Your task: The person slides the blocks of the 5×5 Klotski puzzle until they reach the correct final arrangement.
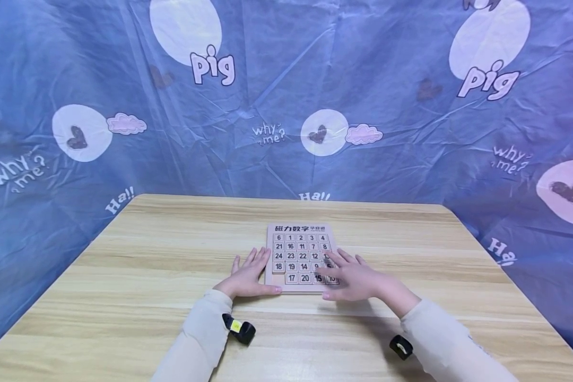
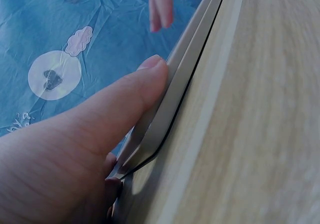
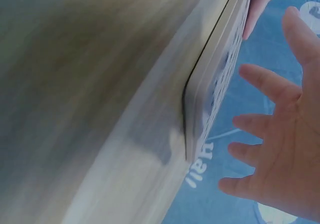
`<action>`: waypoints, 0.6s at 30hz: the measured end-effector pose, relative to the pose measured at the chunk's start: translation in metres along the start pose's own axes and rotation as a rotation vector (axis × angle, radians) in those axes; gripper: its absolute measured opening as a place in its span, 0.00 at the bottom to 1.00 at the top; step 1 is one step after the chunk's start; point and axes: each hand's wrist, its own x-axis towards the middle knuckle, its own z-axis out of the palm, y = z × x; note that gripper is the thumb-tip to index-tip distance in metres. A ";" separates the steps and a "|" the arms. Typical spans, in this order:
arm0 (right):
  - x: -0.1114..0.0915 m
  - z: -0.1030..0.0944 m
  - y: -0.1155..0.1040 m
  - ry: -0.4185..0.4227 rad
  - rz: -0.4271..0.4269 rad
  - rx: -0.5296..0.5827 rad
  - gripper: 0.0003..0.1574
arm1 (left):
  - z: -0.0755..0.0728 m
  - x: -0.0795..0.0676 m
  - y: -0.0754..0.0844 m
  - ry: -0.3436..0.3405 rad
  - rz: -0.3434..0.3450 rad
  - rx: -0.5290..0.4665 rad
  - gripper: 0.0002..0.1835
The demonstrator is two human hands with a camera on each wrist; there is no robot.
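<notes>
The left forearm (image 1: 201,329) over there slants from seven o'clock, left hand (image 1: 249,277) splayed, thumb (image 1: 269,289) toward three, and the right forearm (image 1: 443,334) from five, right hand (image 1: 358,278) with fingers (image 1: 335,272) fanned toward ten.

The number board (image 1: 279,279) is bearing the heading 磁力数字华容道 above tiny illegible print; its tiles (image 1: 291,256) are reading 6, 1, 2, 3, 4; 21, 16, 11, 7, 8; 24, 23, 22, 12; 18, 19, 14; 17, 20, 15, the rest being partly hidden. The blue backdrop (image 1: 277,79) is displaying "pig", "why me?" and "Ha!!".
</notes>
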 end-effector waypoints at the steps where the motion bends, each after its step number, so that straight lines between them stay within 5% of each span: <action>1: -0.003 0.001 0.002 0.001 0.006 0.003 0.38 | 0.000 0.000 0.000 -0.001 0.000 0.000 0.56; 18: -0.026 0.010 0.014 0.029 0.030 0.051 0.41 | 0.000 -0.001 0.000 0.003 0.004 0.004 0.56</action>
